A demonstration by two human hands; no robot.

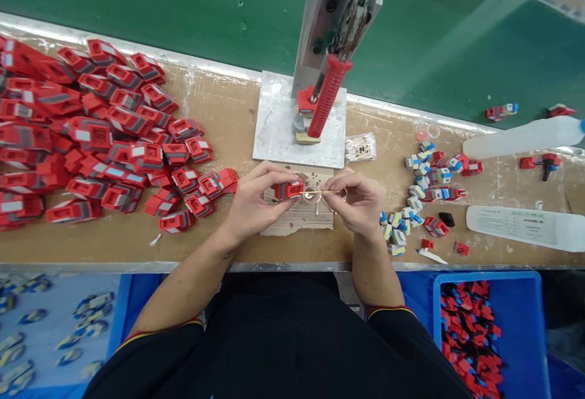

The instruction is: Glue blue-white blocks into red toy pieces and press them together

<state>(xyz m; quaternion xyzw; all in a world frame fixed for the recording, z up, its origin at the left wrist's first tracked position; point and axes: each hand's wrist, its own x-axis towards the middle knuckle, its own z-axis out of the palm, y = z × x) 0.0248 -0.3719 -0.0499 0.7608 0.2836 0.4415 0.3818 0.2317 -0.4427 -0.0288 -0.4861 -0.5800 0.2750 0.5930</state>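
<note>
My left hand (260, 198) is closed around a small red toy vehicle shell (289, 189), holding it by its sides between thumb and fingers. A thin cotton swab (315, 192) is pinched in my right hand (359, 199), and its tip meets the right end of the red shell. Beneath both hands lies a stained, torn piece of cardboard (299, 221). On it, partly hidden behind the swab, is a small round clear dish (312, 197) with another stick near it.
A press with a red handle (326, 103) rises from a metal plate (274, 125) ahead. Beside it lies a pack of cotton swabs (360, 147). Red shells (123, 119) pile up left; white-and-blue parts (414, 192), a craft knife (432, 256) and plastic bottles (525, 226) lie right. Blue bins (525, 338) flank me.
</note>
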